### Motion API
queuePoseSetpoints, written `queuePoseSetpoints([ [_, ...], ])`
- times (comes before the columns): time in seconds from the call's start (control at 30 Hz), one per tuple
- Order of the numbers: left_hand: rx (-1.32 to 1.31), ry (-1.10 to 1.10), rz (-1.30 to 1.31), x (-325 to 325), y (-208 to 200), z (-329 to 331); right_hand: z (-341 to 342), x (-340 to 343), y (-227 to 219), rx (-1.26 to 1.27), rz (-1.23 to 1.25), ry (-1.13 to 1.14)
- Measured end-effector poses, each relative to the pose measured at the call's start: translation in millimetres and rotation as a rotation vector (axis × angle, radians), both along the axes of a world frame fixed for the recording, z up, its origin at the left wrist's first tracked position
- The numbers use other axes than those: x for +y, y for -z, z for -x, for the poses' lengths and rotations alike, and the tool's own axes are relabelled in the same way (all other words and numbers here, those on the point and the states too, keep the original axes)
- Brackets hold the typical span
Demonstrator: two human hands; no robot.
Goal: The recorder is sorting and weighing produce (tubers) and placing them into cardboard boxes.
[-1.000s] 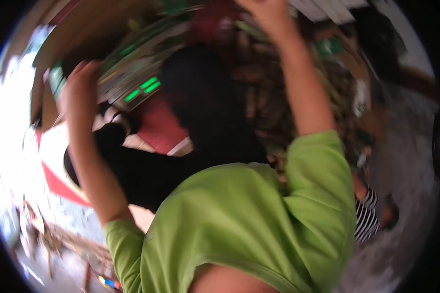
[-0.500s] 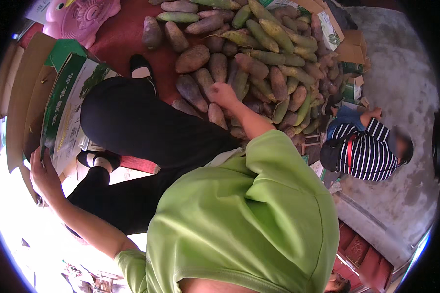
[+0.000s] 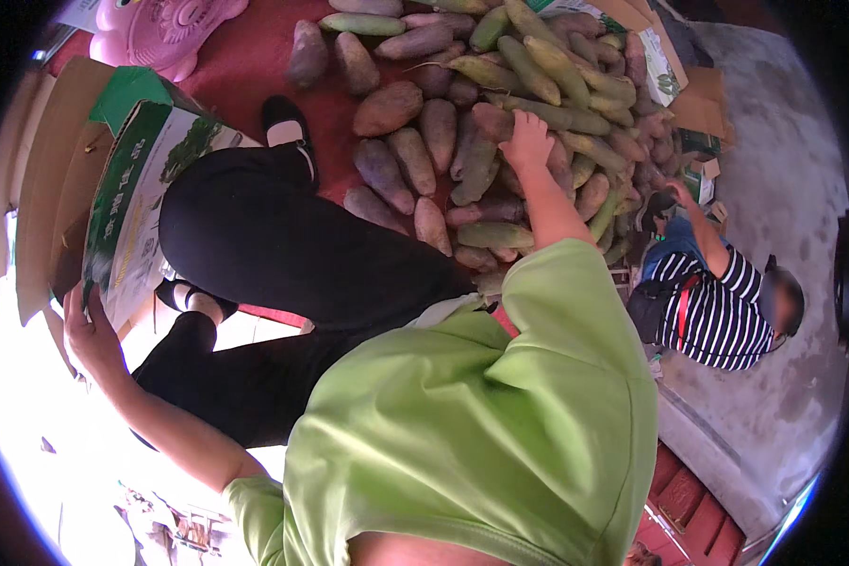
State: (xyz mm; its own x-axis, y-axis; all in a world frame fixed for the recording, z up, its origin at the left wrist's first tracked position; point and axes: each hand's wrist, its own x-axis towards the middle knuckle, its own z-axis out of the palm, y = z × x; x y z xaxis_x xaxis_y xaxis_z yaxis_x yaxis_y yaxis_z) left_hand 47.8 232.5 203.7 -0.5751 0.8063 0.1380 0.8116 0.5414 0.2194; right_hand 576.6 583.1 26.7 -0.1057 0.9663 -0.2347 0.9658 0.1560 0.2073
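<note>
My right hand [image 3: 527, 143] reaches into a heap of long radishes, some green and some reddish-brown. Its fingers curl over the right end of a brownish radish [image 3: 493, 123], which still lies among the others. Beside it, nearer to me, rests a dark green radish [image 3: 476, 176]. On the far left, my left hand [image 3: 92, 335] has its fingers hooked at the near edge of a green and white cardboard box [image 3: 127, 179]. The box stands tilted against my leg with its flaps spread, and its inside is mostly hidden.
A pink plastic stool [image 3: 165, 28] stands at the upper left on a red floor covering [image 3: 255, 57]. At the right, a person in a striped shirt [image 3: 717, 302] bends by the heap, one hand near it. Brown cartons [image 3: 703, 99] border the heap's far right side.
My right hand has moved right and farther across the heap, to the brownish radish. The left hand stays at the box. The other person's arm has swung toward the heap.
</note>
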Motion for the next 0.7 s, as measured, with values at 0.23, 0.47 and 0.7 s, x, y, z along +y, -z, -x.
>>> queuePoseSetpoints([
  [0.23, -0.004, -0.138, -0.011, -9.1, -15.9, -14.0, 13.7, 12.4, 18.3, -0.107, 0.125, 0.033],
  [0.47, -0.044, -0.175, 0.031, 19.8, -28.9, -38.8, 16.1, 3.0, 17.5, -0.204, 0.069, 0.045],
  [0.7, 0.028, -0.106, 0.0, 0.6, -18.8, -21.6, 44.6, 8.5, -1.9, 1.039, 0.719, 0.607],
])
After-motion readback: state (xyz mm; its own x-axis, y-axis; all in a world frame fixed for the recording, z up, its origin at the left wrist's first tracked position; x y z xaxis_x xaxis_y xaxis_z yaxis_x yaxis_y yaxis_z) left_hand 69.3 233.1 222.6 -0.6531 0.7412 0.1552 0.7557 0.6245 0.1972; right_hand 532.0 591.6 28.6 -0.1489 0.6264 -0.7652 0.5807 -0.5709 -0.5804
